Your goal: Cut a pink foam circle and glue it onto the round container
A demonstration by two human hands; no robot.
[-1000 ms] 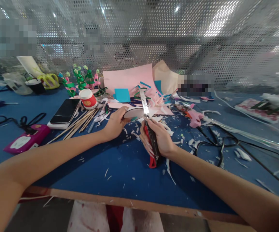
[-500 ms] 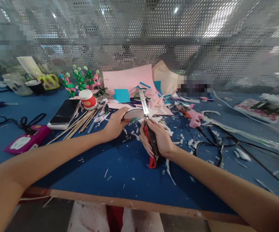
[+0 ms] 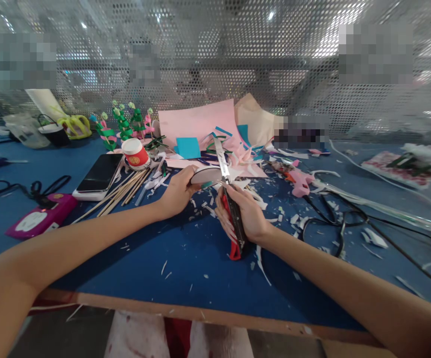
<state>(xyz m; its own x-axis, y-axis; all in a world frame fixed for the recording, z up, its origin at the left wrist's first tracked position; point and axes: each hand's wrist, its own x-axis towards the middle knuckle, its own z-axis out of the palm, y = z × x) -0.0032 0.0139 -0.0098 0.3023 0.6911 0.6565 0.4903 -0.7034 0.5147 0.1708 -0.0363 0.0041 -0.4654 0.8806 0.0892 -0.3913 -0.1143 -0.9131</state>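
My left hand [image 3: 176, 191] pinches the near left edge of a thin, white rounded piece [image 3: 208, 175] with a dark rim. In my right hand [image 3: 243, 211] is a pair of scissors [image 3: 221, 156] with black and red handles. One silver blade points up and away, crossing the right end of the rounded piece. The other blade is hidden. Fingers wrap round the handles, whose red end [image 3: 234, 250] shows below the hand. Around and under both hands, white scraps [image 3: 200, 204] lie on the blue table [image 3: 144, 268].
Left are wooden sticks [image 3: 133, 186], a red and white paper cup [image 3: 136, 154], a phone [image 3: 101, 171] and a purple power strip [image 3: 42, 214]. Behind stand pink paper [image 3: 196, 119] and green paper plants [image 3: 124, 122]. Right lie a pink glue gun [image 3: 301, 183] and black cables [image 3: 340, 226].
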